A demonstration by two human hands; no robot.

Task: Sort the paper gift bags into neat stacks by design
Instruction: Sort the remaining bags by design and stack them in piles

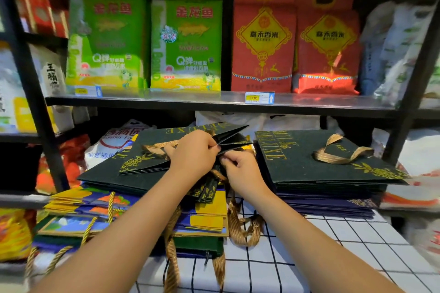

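Two piles show our progress: a squared stack of dark green gold-lettered paper gift bags [321,162] sits right on the checked tabletop [333,245]; blue-and-yellow bags [95,200] remain jumbled left. Our left hand [192,152] and right hand [240,169] pinch one folded green bag [181,135], long axis left-right, its folded edges fanning rightward.

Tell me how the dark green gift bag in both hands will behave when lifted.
The folded dark green paper gift bag looks stiff and probably light. Its gusset folds fan open beside the left hand and right hand, so it may spring apart. Its gold ribbon handles will likely dangle.
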